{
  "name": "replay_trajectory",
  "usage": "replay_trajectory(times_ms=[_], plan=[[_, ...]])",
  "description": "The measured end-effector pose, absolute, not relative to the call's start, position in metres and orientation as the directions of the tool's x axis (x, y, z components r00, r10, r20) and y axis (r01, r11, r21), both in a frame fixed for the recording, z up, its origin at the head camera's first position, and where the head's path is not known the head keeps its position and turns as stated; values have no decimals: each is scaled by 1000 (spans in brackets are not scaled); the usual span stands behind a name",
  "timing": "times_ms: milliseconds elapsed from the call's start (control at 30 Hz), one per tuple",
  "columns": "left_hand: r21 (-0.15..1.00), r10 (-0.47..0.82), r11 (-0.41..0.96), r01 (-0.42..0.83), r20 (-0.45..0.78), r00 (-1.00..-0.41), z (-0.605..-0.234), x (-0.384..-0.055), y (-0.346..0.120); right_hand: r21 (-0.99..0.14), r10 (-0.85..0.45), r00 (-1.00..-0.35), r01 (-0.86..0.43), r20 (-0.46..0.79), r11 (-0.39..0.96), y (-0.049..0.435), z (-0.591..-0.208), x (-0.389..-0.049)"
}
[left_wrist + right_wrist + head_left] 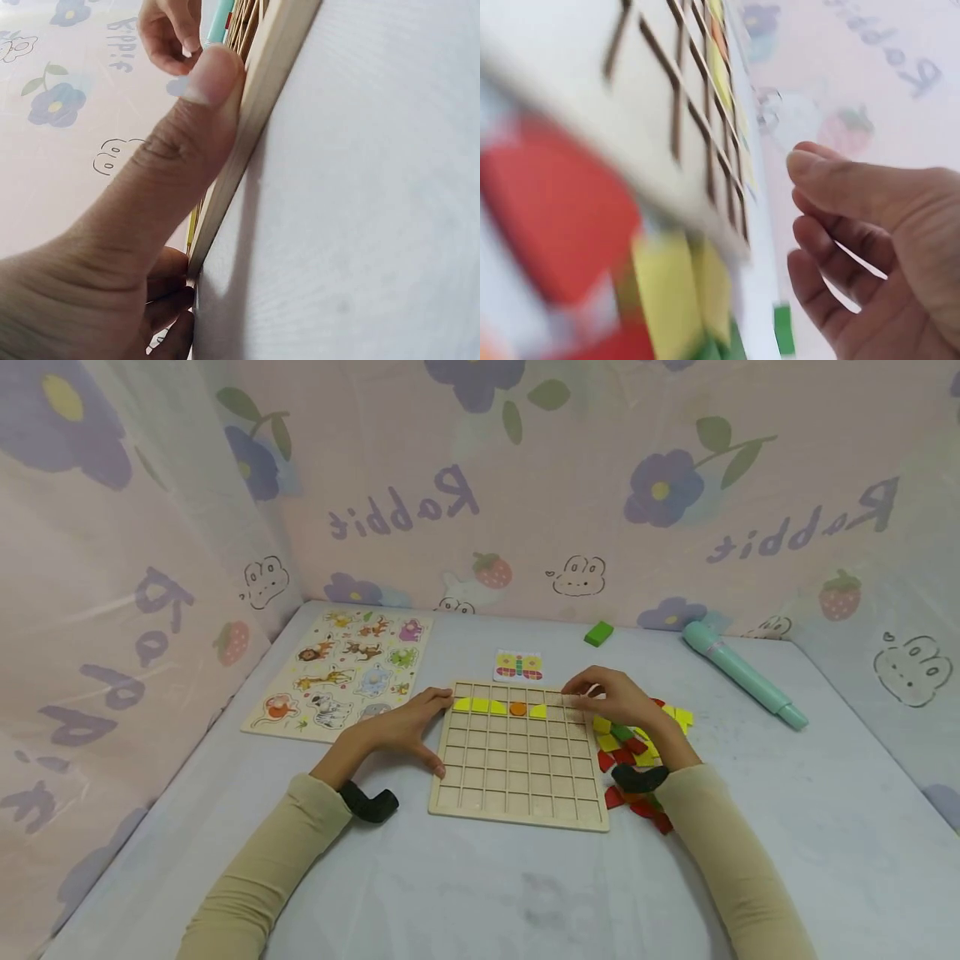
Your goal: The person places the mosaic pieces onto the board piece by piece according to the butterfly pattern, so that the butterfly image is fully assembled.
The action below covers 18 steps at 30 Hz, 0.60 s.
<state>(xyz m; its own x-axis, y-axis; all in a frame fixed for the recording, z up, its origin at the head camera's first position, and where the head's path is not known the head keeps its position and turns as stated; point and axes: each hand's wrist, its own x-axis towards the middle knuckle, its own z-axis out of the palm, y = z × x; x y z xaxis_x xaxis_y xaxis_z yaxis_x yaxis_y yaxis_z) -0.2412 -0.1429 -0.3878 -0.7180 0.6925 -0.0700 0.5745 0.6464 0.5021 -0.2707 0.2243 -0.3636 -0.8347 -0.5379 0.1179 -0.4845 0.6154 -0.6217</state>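
Observation:
A wooden grid board (517, 777) lies flat on the table. Along one of its far rows sit several yellow pieces (480, 705) and an orange round piece (517, 709). My left hand (401, 727) rests at the board's left edge, thumb and fingers spread apart; the thumb (214, 79) presses the edge in the left wrist view. Over the far right corner hovers my right hand (611, 693), its fingers loosely bent and thumb near the index finger. In the right wrist view nothing shows between those fingertips (806, 165).
Red, yellow and green pieces (622, 735) lie piled right of the board, partly under the right wrist. A butterfly pattern card (518, 666) and a green block (598, 633) lie beyond it. An animal puzzle board (345, 672) is at left, a mint-green tube (742, 674) at right.

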Motion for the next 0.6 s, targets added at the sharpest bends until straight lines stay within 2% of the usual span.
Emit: replay_trajectory(times_ms=[333, 600], plan=[[503, 681, 657, 562, -76, -728, -387, -240, -144, -564, -385, -921, -350, 60, 748, 292, -365, -256], [509, 687, 650, 565, -75, -723, -387, -240, -142, -532, -376, -925, -296, -46, 793, 319, -366, -242]])
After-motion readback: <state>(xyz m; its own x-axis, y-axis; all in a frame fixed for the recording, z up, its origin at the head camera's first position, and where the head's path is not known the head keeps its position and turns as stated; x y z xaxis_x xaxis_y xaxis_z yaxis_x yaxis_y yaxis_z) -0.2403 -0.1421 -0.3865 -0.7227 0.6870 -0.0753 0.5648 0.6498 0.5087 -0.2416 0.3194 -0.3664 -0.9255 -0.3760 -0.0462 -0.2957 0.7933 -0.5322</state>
